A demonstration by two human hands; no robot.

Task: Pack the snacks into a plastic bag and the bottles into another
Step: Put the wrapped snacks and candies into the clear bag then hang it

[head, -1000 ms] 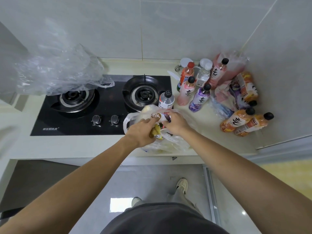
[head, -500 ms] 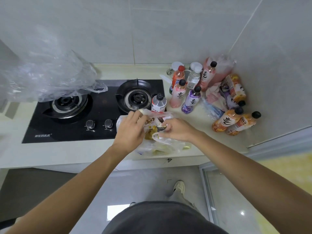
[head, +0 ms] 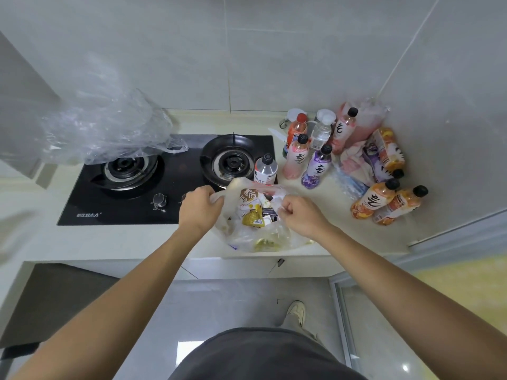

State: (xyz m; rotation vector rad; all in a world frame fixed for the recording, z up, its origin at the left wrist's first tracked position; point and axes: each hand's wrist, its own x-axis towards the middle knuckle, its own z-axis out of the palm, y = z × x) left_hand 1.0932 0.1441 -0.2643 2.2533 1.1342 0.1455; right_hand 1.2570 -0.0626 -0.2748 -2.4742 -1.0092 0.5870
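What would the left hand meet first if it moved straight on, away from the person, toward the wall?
Probably the stove knob just beyond the left hand, then the right burner; depth is hard to judge.

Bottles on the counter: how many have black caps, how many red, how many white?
Black-capped bottles: 7
Red-capped bottle: 1
White-capped bottle: 1
Total: 9 bottles with a cap showing

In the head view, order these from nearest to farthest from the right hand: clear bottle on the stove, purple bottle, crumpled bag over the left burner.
From the right hand:
1. Clear bottle, just behind.
2. Purple bottle, behind, rightward.
3. Crumpled bag, far left.
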